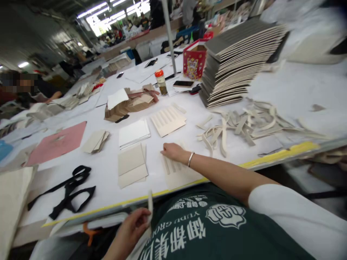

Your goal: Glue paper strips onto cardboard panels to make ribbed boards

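Note:
My left hand (134, 225), below the table edge near my body, has its fingers closed round a narrow cream strip (150, 203) that sticks up from them. Over the table, my right hand (173, 151) is pinched at the upper end of another cream strip (166, 166). This one lies along the left side of a cream sheet (180, 177) with several parallel strips on it. My right hand hides the sheet's top part. Beyond it lies a similar striped sheet (168, 121). To the left are stacked beige pieces (132, 162) and white pieces (134, 133).
A pile of loose strips (244, 124) lies right, before a tall leaning stack of grey boards (238, 61). Farther back stand a red box (193, 61) and an orange-lidded jar (162, 85). Black straps (72, 187) and a pink sheet (58, 144) lie left. A person sits far left.

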A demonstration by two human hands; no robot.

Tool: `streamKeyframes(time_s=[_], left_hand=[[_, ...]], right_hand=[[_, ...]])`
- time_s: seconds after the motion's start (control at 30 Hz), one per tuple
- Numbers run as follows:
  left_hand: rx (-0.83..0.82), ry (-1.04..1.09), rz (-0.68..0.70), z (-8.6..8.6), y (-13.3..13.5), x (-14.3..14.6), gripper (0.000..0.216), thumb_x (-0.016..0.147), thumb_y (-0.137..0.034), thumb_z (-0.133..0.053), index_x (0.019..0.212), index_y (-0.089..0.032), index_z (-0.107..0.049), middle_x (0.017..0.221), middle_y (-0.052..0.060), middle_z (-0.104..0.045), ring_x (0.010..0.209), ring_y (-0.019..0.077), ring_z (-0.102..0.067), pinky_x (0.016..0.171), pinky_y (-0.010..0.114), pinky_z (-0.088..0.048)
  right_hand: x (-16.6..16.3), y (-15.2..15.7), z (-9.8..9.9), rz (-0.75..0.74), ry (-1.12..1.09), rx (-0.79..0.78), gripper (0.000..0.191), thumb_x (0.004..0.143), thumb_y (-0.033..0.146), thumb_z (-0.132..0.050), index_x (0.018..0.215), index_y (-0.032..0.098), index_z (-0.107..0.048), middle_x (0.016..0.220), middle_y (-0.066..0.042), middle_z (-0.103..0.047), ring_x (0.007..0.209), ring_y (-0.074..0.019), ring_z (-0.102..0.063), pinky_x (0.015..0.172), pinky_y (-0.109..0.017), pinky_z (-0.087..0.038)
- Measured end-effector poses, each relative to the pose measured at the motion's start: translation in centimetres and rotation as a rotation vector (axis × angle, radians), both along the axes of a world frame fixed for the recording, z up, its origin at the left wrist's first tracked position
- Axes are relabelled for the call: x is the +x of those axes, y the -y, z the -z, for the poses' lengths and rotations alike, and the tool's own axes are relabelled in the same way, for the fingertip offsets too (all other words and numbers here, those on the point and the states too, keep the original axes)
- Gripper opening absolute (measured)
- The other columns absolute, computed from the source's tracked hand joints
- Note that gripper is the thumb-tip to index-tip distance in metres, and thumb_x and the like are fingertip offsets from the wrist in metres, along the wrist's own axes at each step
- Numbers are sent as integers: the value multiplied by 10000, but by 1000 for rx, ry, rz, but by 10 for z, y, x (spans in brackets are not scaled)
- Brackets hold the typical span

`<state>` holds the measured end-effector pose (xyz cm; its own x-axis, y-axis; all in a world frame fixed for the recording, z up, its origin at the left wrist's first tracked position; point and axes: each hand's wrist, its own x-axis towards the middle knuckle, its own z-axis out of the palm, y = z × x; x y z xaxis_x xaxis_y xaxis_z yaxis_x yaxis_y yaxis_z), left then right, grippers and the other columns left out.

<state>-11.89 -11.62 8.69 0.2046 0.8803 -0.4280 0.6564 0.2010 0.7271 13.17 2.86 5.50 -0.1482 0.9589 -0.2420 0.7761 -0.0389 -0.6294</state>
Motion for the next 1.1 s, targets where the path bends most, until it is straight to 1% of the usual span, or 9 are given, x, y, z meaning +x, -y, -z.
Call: streamKeyframes(time_s=[0.13,0.2,0.33,0.43,0.5,0.6,0.77,0.93,1.1], left_hand=[[164,246,-59,-16,-40,33,316,647,-398,-637,861,-168,-596,673,6,-567,644,146,-544,604,236,-447],[235,318,-41,-17,-57,66,307,649,-384,-645,858,-168,-582,685,9,-579,650,146,-556,615,244,-461],[338,438,-42,-3,-77,111,358,675,-380,-617,969,-193,-537,912,51,-600,891,190,-576,789,312,-473],[411,405,-145,21,-80,105,422,706,-397,-582,1072,-219,-472,1160,75,-503,1125,215,-458,909,346,-420],[410,365,-252,40,-75,92,431,715,-393,-577,1097,-242,-446,1248,67,-434,1197,215,-385,950,344,-390],[232,466,-417,62,-64,78,442,713,-353,-591,1108,-264,-415,1301,63,-383,1216,214,-367,937,337,-407],[-103,720,-616,67,-61,87,475,695,-275,-621,1118,-294,-406,1374,60,-296,1169,225,-429,748,297,-502],[-235,713,-368,66,-65,101,669,617,-388,-693,1204,-240,-410,1247,114,-478,785,185,-612,454,196,-417],[-61,781,-261,45,-80,108,653,670,-428,-645,1244,-232,-402,1055,93,-612,768,190,-611,541,245,-453]], right_hand=[[-5,64,-30,-363,-380,145,544,730,441,-562,1198,188,-448,1048,-50,-618,886,-144,-580,713,-211,-420],[2,83,-40,-463,-344,113,390,771,387,-522,1105,186,-524,957,-32,-645,823,-131,-588,684,-199,-411],[62,81,-47,-93,118,169,248,850,228,-370,900,155,-602,820,-62,-649,771,-156,-582,696,-242,-395],[119,64,-42,285,488,355,259,821,170,-402,1017,115,-563,1032,-152,-589,963,-238,-526,830,-336,-357],[136,60,-34,384,577,511,318,796,180,-450,1100,112,-515,1180,-172,-503,1073,-275,-453,904,-390,-307],[121,69,-16,290,494,527,329,817,270,-439,1118,149,-491,1142,-141,-526,1035,-246,-486,868,-360,-360],[73,91,20,190,432,147,300,813,358,-417,1007,158,-527,952,-118,-585,759,-224,-597,618,-309,-428],[75,86,36,209,141,72,336,794,355,-437,1046,149,-522,884,-102,-625,809,-217,-591,660,-293,-406],[83,62,12,241,-250,62,270,789,334,-432,952,170,-571,697,-21,-622,655,-155,-573,588,-252,-403]])
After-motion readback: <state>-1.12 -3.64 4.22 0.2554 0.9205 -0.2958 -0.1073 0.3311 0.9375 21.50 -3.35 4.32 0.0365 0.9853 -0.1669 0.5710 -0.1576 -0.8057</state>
